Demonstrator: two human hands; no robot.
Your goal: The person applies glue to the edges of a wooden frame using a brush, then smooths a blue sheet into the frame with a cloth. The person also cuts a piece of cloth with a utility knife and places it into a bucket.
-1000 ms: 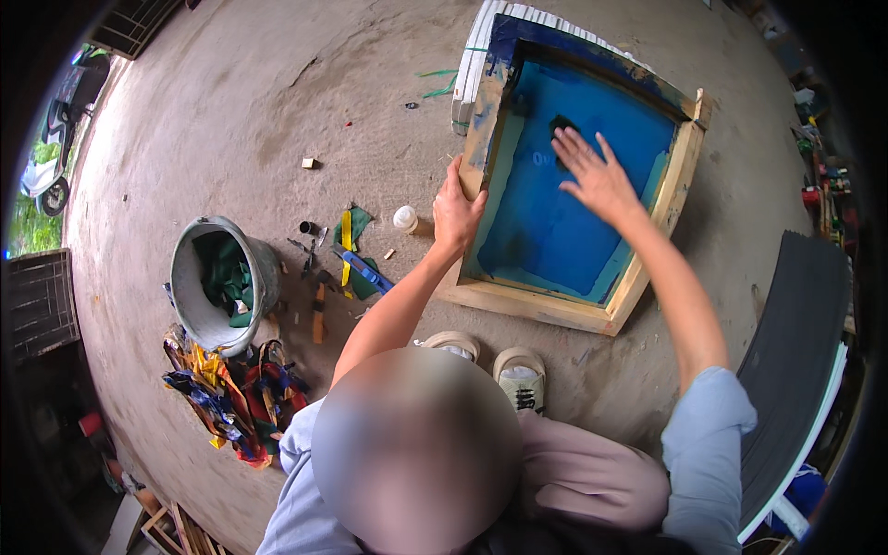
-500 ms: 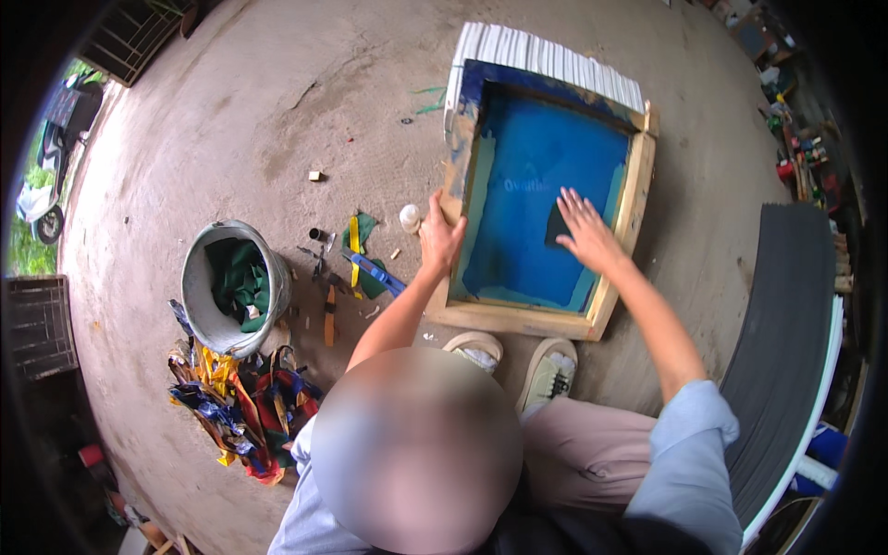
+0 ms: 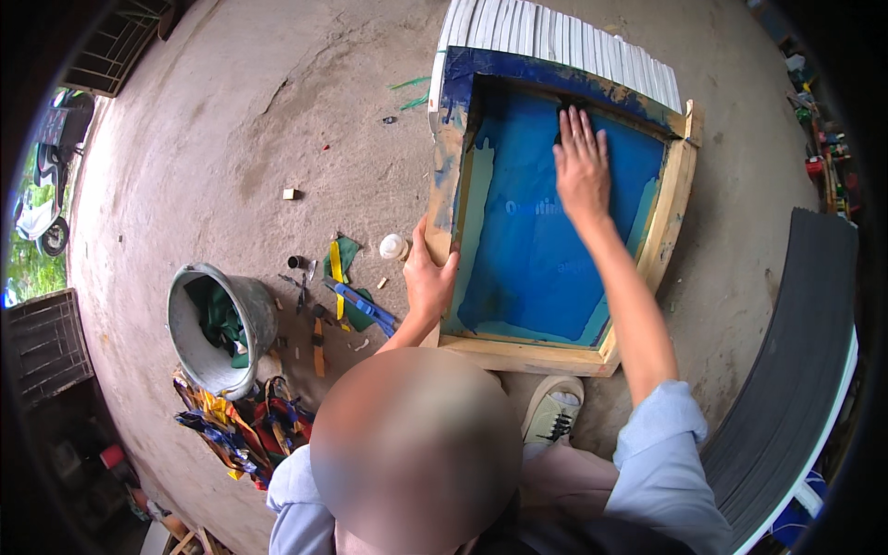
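A wooden screen-printing frame (image 3: 683, 199) with blue mesh lies tilted before me, its far side painted dark blue and resting against a stack of white strips (image 3: 555, 37). My left hand (image 3: 430, 277) is wrapped round the frame's left side rail. On the mesh near the far side, my right hand (image 3: 585, 166) lies with its fingers stretched out flat. A dark flat piece (image 3: 561, 125) shows at the fingertips; most of it is hidden beneath the hand. Pale lettering shows on the mesh, and a paler green border runs along its edges.
Left of the frame are a white cap-like container (image 3: 393, 246), a blue utility knife (image 3: 363, 305), a yellow strip (image 3: 336, 277) and green scraps. A grey bucket (image 3: 185, 347) holds green cloth, beside a pile of coloured scraps (image 3: 242, 421). Dark corrugated sheets (image 3: 777, 370) lie at the right.
My right hand has slid away from me across the mesh, from the middle right to near the far side, with the dark piece. My left hand keeps hold of the frame; the view has shifted.
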